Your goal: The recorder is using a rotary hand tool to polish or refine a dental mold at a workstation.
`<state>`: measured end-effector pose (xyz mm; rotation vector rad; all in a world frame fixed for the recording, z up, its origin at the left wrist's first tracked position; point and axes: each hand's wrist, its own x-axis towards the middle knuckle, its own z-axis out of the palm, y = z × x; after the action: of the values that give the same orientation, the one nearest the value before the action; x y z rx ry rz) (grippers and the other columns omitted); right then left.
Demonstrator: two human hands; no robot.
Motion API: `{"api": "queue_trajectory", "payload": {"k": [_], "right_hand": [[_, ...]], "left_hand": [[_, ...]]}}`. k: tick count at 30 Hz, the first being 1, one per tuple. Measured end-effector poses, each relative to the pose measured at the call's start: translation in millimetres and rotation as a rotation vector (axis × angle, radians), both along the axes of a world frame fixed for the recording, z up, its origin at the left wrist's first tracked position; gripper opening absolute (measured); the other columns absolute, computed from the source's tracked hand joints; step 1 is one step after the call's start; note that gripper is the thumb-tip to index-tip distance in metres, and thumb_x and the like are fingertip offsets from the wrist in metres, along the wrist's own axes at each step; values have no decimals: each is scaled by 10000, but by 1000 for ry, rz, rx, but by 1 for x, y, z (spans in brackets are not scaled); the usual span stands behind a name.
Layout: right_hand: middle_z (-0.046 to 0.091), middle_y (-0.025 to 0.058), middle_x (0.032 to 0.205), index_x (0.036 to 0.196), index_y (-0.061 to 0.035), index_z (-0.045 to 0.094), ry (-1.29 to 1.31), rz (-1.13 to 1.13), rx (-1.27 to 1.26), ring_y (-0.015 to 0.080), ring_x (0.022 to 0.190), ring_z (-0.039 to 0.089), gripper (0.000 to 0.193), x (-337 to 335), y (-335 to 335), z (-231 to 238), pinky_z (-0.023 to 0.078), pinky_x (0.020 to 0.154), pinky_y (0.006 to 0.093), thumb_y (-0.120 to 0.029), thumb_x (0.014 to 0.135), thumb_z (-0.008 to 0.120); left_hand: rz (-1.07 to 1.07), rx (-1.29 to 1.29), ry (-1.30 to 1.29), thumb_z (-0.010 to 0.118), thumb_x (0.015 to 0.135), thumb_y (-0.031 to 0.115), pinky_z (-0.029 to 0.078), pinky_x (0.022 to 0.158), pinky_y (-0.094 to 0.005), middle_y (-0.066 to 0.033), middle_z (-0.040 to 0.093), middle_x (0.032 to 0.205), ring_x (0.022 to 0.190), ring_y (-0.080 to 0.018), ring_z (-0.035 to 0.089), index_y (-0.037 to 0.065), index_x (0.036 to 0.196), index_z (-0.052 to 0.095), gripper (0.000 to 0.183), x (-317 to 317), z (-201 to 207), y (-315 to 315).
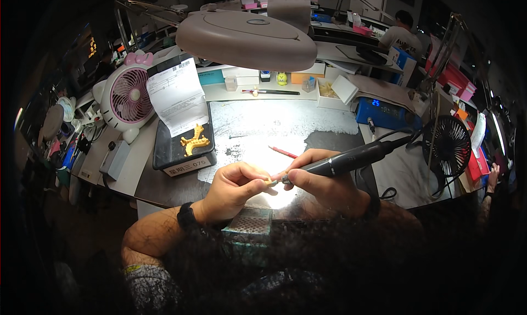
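My right hand [326, 187] is wrapped around a black corded rotary handpiece [351, 158], holding it like a pen with its tip pointing left. Between the thumb and fingertips of my left hand [235, 187] is a small yellowish piece [269, 181], too small and covered to name exactly. The handpiece's bit meets or nearly touches this piece; I cannot tell which. Both hands are close together under bright light. Left of them sits a black tray [159, 153] with yellow dental casts [196, 140] and a printed paper sheet [178, 103] in it.
A large magnifier-style lamp [247, 40] hangs above the bench. A red pencil-like stick [282, 151] lies beyond my hands. The blue control box [379, 113] and a black fan [447, 142] stand right, a pink fan [130, 95] left. A perforated grille [250, 221] is below my hands.
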<state>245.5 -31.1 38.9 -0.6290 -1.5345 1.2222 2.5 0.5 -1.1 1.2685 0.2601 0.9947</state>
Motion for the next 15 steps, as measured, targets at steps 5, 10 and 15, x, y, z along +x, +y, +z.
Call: {"api": "queue_trajectory", "payload": {"k": [5,10,15], "right_hand": [[760,103,887,1007,30,699,66,38,-53,133,814,733,122,0,1,-2,586,738,256,-70,951,740],[759,105,887,1015,31,693,45,35,-41,135,819,735,127,1,0,-1,589,743,259,-69,951,739],[759,105,887,1011,31,695,60,31,-38,134,820,735,129,0,0,0,590,741,259,-71,949,744]], "left_hand": [[10,4,9,671,991,-7,644,914,-480,-149,698,1048,997,-251,718,3,1023,704,47,1,3,-2],[15,12,25,672,993,1,644,915,-480,-150,703,1053,997,-253,721,-1,1034,706,53,2,5,-3],[18,16,25,673,994,3,644,914,-477,-156,706,1058,995,-256,725,4,1044,707,60,1,4,-2]]}}
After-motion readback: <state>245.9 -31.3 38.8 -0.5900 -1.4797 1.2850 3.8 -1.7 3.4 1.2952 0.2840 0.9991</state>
